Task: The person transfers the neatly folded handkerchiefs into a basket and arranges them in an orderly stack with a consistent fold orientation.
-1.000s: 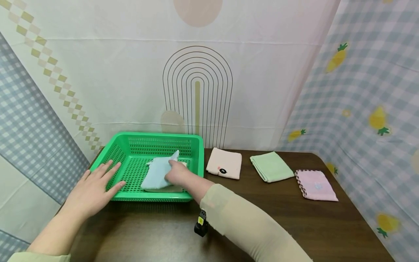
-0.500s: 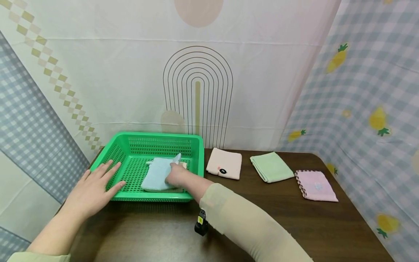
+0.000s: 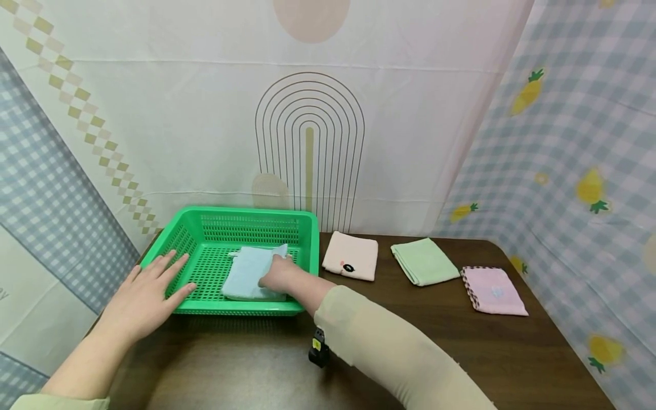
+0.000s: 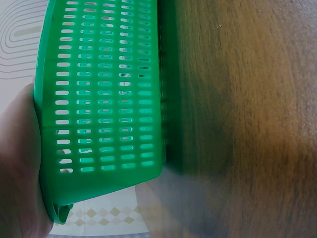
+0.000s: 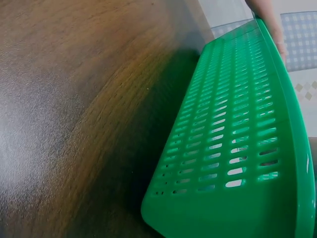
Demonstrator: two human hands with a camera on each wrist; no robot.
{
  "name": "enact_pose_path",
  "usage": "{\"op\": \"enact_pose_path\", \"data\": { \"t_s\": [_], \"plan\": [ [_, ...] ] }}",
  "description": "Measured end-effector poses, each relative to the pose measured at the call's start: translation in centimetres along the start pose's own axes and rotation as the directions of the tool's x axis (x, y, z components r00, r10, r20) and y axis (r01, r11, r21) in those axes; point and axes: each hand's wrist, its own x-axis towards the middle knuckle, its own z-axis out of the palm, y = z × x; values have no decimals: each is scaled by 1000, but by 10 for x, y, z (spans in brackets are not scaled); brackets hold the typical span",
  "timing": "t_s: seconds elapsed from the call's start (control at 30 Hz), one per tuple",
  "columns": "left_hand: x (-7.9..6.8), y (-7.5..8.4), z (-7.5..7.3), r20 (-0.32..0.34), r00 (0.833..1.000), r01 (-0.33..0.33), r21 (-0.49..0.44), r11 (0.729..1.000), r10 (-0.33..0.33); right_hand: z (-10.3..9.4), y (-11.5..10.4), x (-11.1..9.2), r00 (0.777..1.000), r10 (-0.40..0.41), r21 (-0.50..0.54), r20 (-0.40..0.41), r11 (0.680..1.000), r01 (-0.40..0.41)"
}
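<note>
In the head view, a light blue small towel (image 3: 247, 271) lies in the right part of a green plastic basket (image 3: 255, 308). My right hand (image 3: 281, 275) reaches over the basket's right front corner and holds the towel by its right edge, a corner of cloth standing up past the knuckles. Its fingertips are hidden. The left hand (image 3: 146, 299) rests with straight, spread fingers over the basket's left front corner. Close up in the left wrist view, that hand (image 4: 20, 163) lies against the basket's rim. The right wrist view mostly holds the basket's slotted wall (image 5: 228, 124).
Right of the basket, three folded towels lie in a row on the dark wooden table (image 3: 246, 364): a pale pink one (image 3: 352, 253) with a face, a light green one (image 3: 426, 262) and a pink one (image 3: 497, 291) with a checked edge. Curtains stand behind and at both sides.
The blue towel has settled flatter, its raised corner now lower and further right. The pale cloth edge beneath it is now mostly covered. My right hand shifted slightly right; the left hand stayed put.
</note>
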Motion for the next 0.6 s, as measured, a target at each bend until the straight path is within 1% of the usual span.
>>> {"op": "enact_pose_path", "data": {
  "t_s": [0.13, 0.37, 0.5, 0.6],
  "plan": [
    [0, 0, 0, -2, 1000, 3, 1, 1000, -3, -1, 0, -1, 1000, 26, -16, 11, 1000, -26],
    [-1, 2, -3, 4, 1000, 8, 3, 1000, -8, -2, -2, 1, 1000, -4, -69, 8, 998, 5],
    [-1, 4, -4, 13, 1000, 8, -4, 1000, -8, -3, -1, 3, 1000, -10, -73, 12, 997, 11],
    [-1, 3, -3, 7, 1000, 5, 0, 1000, -5, -3, 0, 5, 1000, -3, -63, 14, 998, 4]
  ]
}}
